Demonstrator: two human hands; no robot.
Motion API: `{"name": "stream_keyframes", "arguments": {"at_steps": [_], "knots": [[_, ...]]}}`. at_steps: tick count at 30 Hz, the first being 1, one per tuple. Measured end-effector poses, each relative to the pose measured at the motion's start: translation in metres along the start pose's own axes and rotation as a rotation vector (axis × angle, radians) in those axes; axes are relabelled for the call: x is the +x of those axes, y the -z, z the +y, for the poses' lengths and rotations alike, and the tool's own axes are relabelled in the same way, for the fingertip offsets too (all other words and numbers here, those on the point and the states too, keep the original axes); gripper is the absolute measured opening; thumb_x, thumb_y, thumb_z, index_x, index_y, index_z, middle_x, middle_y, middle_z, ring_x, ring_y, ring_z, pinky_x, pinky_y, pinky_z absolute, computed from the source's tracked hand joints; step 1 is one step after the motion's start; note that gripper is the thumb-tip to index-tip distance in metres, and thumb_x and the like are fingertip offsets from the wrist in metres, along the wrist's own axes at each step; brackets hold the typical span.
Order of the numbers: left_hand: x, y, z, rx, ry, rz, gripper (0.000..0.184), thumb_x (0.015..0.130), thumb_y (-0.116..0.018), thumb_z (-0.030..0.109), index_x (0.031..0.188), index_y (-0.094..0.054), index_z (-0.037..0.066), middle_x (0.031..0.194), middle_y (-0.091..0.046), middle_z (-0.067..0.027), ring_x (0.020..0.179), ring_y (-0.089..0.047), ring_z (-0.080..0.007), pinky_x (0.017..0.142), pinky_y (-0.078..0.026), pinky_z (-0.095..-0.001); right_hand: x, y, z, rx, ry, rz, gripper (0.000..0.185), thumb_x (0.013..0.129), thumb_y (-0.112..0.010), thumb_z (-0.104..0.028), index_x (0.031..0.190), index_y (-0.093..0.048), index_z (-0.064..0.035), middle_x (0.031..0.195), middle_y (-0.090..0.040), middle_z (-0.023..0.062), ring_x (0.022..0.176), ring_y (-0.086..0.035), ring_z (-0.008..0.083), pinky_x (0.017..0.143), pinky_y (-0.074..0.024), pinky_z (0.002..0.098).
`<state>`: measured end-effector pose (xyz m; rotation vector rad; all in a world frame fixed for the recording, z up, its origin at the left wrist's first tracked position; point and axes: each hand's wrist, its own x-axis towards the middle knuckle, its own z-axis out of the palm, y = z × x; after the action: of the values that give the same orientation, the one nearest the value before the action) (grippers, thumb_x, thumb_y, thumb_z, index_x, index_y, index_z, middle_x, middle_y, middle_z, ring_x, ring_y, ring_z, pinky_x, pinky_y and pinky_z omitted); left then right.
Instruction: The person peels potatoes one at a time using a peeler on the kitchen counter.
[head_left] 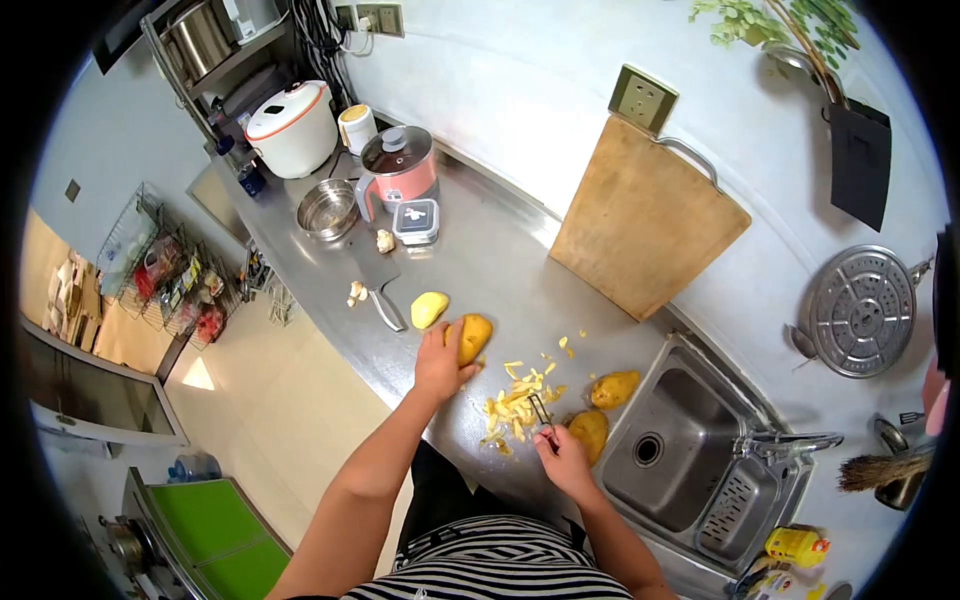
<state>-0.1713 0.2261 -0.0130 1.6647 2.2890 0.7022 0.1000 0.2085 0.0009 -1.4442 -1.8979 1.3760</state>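
A: From my remote post, which materials and shapes do I see?

B: I see a peeled potato (430, 309), pale and rounded; a yellow-brown potato (477, 336) just beside it; two further potatoes (615, 389), oval and brown-skinned, by the sink (662, 425); and thin, curled peelings (513, 408), loosely heaped between.

A: And the surface and room?

B: A stainless-steel counter (500, 265), softly reflective. A flat wooden board (650, 220) leans against the white wall (480, 90); a knife (386, 310) lies near the peeled potato; a pink pot (405, 182) and a white rice cooker (300, 130) stand farther along.

A: How are the hands set?

B: The left hand (438, 367) is half closed, fingers curved over the yellow-brown potato; whether that potato touches the steel, I cannot tell. The right hand (562, 456) is closed around a peeler (540, 408), its metal head over the peelings.
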Motion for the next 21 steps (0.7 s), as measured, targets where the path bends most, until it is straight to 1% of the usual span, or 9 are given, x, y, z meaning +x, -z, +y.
{"name": "stream_keyframes", "arguments": {"at_steps": [1, 4, 8, 10, 12, 15, 16, 19, 21], "knots": [[-0.002, 0.001, 0.004, 0.039, 0.046, -0.039, 0.079, 0.070, -0.076, 0.028, 0.137, -0.038, 0.009, 0.123, -0.048, -0.0211, 0.115, -0.045, -0.0354, 0.100, -0.038, -0.0409, -0.001, -0.001, 0.001, 0.004, 0.001, 0.007, 0.021, 0.085, -0.063, -0.022, 0.088, -0.060, -0.0015, 0.071, -0.063, 0.0142, 0.062, -0.062, 0.0253, 0.058, -0.0464, 0.0345], [-0.001, -0.008, 0.004, 0.110, 0.087, -0.028, 0.084, 0.068, -0.077, 0.022, 0.139, -0.034, 0.009, 0.123, -0.048, -0.0209, 0.114, -0.045, -0.0364, 0.099, -0.038, -0.0415, -0.004, -0.003, 0.006, 0.028, -0.001, 0.012, 0.021, 0.085, -0.064, -0.021, 0.088, -0.059, -0.0006, 0.072, -0.063, 0.0138, 0.063, -0.062, 0.0235, 0.059, -0.0465, 0.0337], [-0.010, -0.017, -0.006, -0.069, 0.218, -0.003, 0.079, 0.070, -0.076, 0.017, 0.137, -0.036, 0.007, 0.122, -0.051, -0.0166, 0.111, -0.050, -0.0333, 0.096, -0.042, -0.0397, -0.013, 0.001, 0.007, 0.053, 0.033, 0.002, 0.022, 0.086, -0.063, -0.021, 0.087, -0.059, 0.0005, 0.071, -0.064, 0.0124, 0.062, -0.061, 0.0205, 0.059, -0.0465, 0.0326], [-0.027, -0.018, -0.013, -1.190, 0.641, -0.214, 0.072, 0.074, -0.073, 0.015, 0.135, -0.037, 0.005, 0.122, -0.053, -0.0113, 0.110, -0.054, -0.0271, 0.094, -0.045, -0.0366, -0.012, 0.001, 0.010, 0.060, 0.040, 0.003, 0.022, 0.086, -0.063, -0.021, 0.087, -0.058, 0.0008, 0.071, -0.063, 0.0120, 0.062, -0.061, 0.0199, 0.058, -0.0464, 0.0324], [-0.054, -0.005, -0.003, -1.637, 0.629, -0.368, 0.066, 0.078, -0.071, 0.015, 0.135, -0.038, 0.005, 0.123, -0.053, -0.0084, 0.109, -0.055, -0.0216, 0.094, -0.045, -0.0339, -0.012, -0.003, 0.022, 0.126, 0.033, 0.014, 0.023, 0.086, -0.063, -0.022, 0.087, -0.058, 0.0007, 0.069, -0.062, 0.0119, 0.060, -0.059, 0.0194, 0.058, -0.0457, 0.0319], [-0.087, 0.013, 0.020, -1.966, 0.553, -0.426, 0.067, 0.078, -0.071, 0.022, 0.135, -0.038, 0.004, 0.128, -0.051, -0.0115, 0.117, -0.050, -0.0251, 0.104, -0.037, -0.0369, -0.007, -0.001, 0.013, 0.123, 0.083, 0.003, 0.019, 0.092, -0.056, -0.020, 0.091, -0.056, -0.0003, 0.069, -0.055, 0.0020, 0.056, -0.049, 0.0109, 0.053, -0.0408, 0.0256], [-0.095, 0.017, 0.026, -2.024, 0.543, -0.434, 0.071, 0.076, -0.072, 0.025, 0.134, -0.038, 0.003, 0.130, -0.050, -0.0132, 0.120, -0.048, -0.0275, 0.107, -0.034, -0.0387, -0.002, -0.002, 0.013, 0.126, 0.084, -0.003, 0.019, 0.092, -0.056, -0.020, 0.091, -0.056, -0.0003, 0.069, -0.055, 0.0020, 0.056, -0.049, 0.0109, 0.053, -0.0408, 0.0256], [-0.108, 0.017, 0.031, -2.082, 0.526, -0.473, 0.078, 0.073, -0.075, 0.029, 0.135, -0.037, 0.003, 0.132, -0.048, -0.0141, 0.122, -0.047, -0.0285, 0.108, -0.034, -0.0396, 0.009, -0.002, -0.003, 0.350, 0.065, -0.097, 0.026, 0.100, -0.042, -0.027, 0.096, -0.053, -0.0042, 0.061, -0.041, -0.0030, 0.050, -0.038, 0.0050, 0.045, -0.0324, 0.0210], [-0.114, 0.022, 0.035, -2.110, 0.544, -0.546, 0.085, 0.068, -0.079, 0.029, 0.136, -0.036, 0.004, 0.133, -0.047, -0.0141, 0.121, -0.048, -0.0297, 0.106, -0.036, -0.0417, 0.009, 0.003, -0.024, 0.362, 0.093, -0.094, 0.027, 0.100, -0.041, -0.028, 0.096, -0.053, -0.0042, 0.061, -0.042, -0.0028, 0.049, -0.038, 0.0053, 0.045, -0.0327, 0.0212]]}}
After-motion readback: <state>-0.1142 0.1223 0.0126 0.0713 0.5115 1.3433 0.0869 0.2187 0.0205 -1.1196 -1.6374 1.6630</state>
